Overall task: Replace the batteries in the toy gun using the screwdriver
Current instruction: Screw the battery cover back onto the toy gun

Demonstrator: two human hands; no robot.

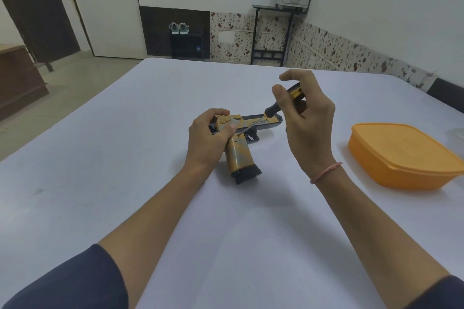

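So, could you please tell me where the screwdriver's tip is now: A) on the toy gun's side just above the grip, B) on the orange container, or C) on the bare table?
A: the right hand slants the screwdriver down so its tip meets the toy gun above the grip, by the left hand.

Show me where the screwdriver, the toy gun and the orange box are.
screwdriver [270,111], head view, on the black lower end of its handle.
toy gun [238,155], head view, on the side of its grip.
orange box [401,150], head view, on the middle of its lid.
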